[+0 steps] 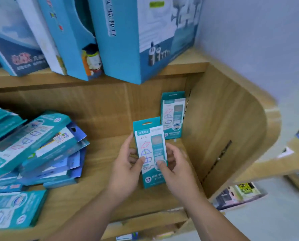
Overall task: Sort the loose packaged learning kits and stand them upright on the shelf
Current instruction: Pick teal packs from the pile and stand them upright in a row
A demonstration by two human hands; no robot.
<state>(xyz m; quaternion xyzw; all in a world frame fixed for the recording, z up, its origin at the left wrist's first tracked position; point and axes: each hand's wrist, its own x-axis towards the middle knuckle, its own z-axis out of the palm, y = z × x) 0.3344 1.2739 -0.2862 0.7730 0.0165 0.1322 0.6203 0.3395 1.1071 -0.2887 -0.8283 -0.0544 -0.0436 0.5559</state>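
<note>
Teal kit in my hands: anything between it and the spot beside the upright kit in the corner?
Nothing visible. Bare shelf lies between the held kit and the upright kit; the loose pile sits left.

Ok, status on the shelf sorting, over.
Left hand and right hand grip held kit, upright. Standing kit in right corner. Loose pile at left, path clear.

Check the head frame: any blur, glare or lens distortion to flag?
Head view: wide-angle bending curves the shelf side panel; the kit held by left hand and right hand is fairly sharp; the loose pile at left is soft, blocky; light is flat, no glare.
</note>
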